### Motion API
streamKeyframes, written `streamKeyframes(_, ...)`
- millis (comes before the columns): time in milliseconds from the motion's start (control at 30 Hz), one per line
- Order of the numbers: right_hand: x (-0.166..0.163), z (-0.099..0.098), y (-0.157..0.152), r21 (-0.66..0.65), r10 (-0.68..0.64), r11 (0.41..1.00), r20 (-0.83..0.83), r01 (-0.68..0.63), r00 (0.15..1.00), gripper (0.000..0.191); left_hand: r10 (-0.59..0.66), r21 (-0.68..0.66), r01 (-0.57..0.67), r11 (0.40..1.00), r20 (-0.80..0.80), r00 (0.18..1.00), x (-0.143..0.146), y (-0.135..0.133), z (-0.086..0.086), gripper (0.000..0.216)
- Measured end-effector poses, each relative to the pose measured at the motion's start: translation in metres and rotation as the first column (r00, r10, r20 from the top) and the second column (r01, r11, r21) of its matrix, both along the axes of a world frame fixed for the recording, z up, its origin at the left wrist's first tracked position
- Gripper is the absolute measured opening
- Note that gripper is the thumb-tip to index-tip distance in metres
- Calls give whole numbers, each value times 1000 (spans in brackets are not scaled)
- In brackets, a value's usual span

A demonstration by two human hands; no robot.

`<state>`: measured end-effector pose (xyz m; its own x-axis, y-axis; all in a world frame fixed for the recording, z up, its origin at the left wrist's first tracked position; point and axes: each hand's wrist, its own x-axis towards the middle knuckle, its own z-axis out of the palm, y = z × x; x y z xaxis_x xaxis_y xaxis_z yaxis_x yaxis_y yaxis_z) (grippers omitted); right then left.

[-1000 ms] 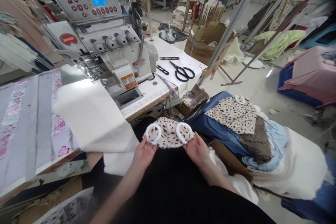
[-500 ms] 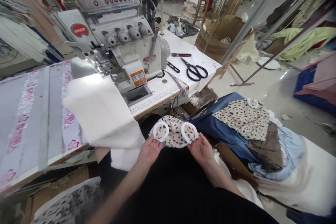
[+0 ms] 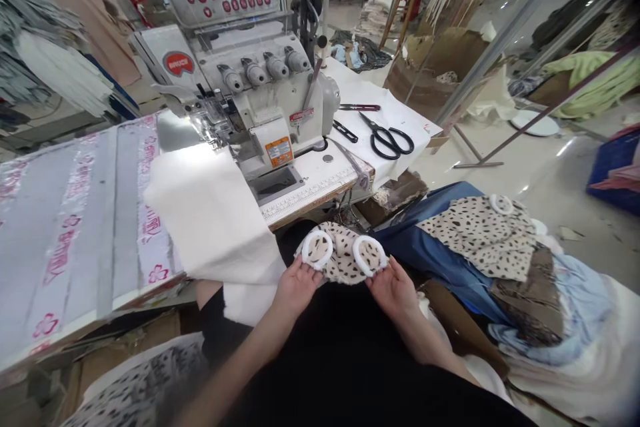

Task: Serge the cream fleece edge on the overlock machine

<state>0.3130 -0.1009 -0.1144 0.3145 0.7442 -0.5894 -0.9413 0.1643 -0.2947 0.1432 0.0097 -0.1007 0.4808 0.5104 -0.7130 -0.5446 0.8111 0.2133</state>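
Over my lap I hold a small spotted fabric piece [image 3: 341, 255], beige with dark spots and two round patches edged in white. My left hand [image 3: 299, 283] is closed on its left side, the fingers at the lower edge of the left ring. On the other side my right hand [image 3: 393, 285] grips it below the right ring, the thumb out to the side. The fabric sags a little between both hands. In front of my hands stands an overlock sewing machine [image 3: 270, 93], and white cloth [image 3: 215, 213] hangs off the table to the left.
Black scissors [image 3: 387, 137], a small black thread snipper [image 3: 345, 131] and red-black tweezers [image 3: 360, 107] lie right of the machine. At right, a spotted cloth [image 3: 480, 233] rests on blue fabric [image 3: 425, 213]. A cardboard box [image 3: 435, 67] and metal poles stand behind.
The whole view has shifted, so the machine, table and hands appear further right. Both hands keep their hold on the spotted fabric piece, which looks almost the same.
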Motion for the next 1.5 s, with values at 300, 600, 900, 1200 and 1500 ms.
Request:
streamKeyframes(300,-3,7,2,-21,22,1000,20,-22,1000,37,4,1,-4,1000,30,1000,-3,-1,-3,21)
streamKeyframes(600,-3,4,-3,-20,43,999,31,-43,999,37,-11,35,9,999,57,998,-4,-5,-2,20)
streamKeyframes(900,-3,0,-10,0,45,999,36,-46,998,35,2,34,-4,999,39,999,-3,-9,0,18)
streamKeyframes(1200,-4,-4,-11,-1,35,999,11,-35,999,34,3,42,-4,999,14,1000,-4,-10,1,20)
streamKeyframes(1500,-4,-6,-10,-11,60,998,50,-60,997,28,-1,30,0,1000,37,999,-7,-8,-2,21)
